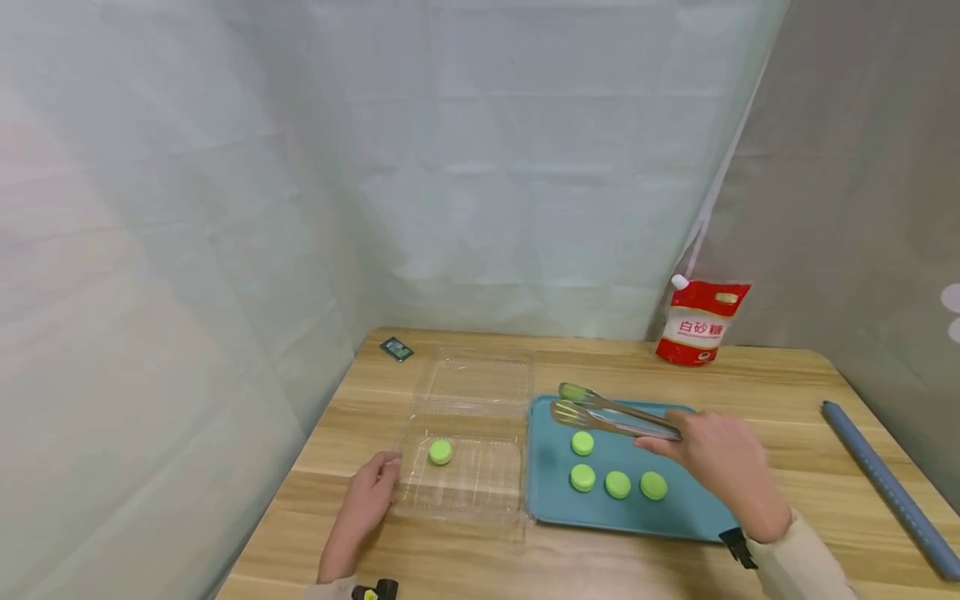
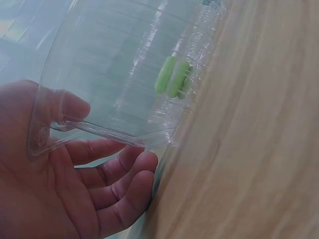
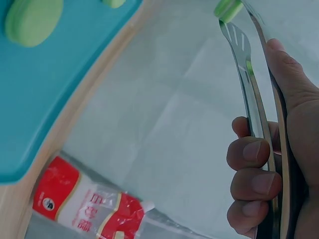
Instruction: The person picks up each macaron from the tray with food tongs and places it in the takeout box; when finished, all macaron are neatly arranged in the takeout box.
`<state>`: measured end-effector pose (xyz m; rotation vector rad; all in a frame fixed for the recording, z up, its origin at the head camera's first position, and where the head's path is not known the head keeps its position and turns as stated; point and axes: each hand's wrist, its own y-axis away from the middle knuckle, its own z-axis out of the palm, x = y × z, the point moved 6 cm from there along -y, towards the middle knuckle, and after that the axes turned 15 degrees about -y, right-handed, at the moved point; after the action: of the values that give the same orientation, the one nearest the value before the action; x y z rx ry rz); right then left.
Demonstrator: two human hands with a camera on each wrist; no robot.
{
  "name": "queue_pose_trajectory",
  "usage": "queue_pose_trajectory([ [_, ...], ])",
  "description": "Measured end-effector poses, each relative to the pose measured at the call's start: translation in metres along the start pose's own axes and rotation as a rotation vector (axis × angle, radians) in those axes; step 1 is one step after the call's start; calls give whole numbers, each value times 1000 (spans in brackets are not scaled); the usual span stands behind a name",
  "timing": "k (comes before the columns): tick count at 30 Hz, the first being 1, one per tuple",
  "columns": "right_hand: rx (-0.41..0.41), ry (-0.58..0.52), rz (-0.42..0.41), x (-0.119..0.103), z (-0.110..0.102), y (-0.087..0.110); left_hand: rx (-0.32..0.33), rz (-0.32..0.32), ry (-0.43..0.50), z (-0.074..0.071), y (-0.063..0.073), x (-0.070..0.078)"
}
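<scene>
My right hand (image 1: 723,454) grips metal tongs (image 3: 256,94) with slotted tips, held above the blue tray (image 1: 555,508). Between the tong tips is a green macaron (image 3: 228,9). Several more green macarons (image 1: 617,484) lie on the tray. To the left, a clear plastic box (image 1: 480,475) stands with its lid (image 1: 480,379) folded back, and one green macaron (image 1: 440,452) sits inside at its left. My left hand (image 2: 75,169) pinches the box's left edge, thumb over the rim and fingers outside, at the lower side.
A red and white sugar pouch (image 1: 697,323) stands at the back right of the wooden table (image 1: 360,400). A long blue-grey bar (image 1: 885,487) lies along the right edge. A small dark card (image 1: 396,349) lies at the back left. Pale cloth hangs behind.
</scene>
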<state>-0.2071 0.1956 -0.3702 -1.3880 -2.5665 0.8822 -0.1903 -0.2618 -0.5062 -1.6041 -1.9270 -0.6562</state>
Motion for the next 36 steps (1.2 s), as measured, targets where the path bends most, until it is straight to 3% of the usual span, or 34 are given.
queue_pose_trajectory([
  [21,-45,-85,3,-40,30,-38,4,-12,6,-3,2,0],
  [31,-66,-134,-46,-58,59,-47,0,-12,-2,-2,2,2],
  [36,-129,-141,-28,-62,76,-51,1,-14,-5,-1,2,3],
])
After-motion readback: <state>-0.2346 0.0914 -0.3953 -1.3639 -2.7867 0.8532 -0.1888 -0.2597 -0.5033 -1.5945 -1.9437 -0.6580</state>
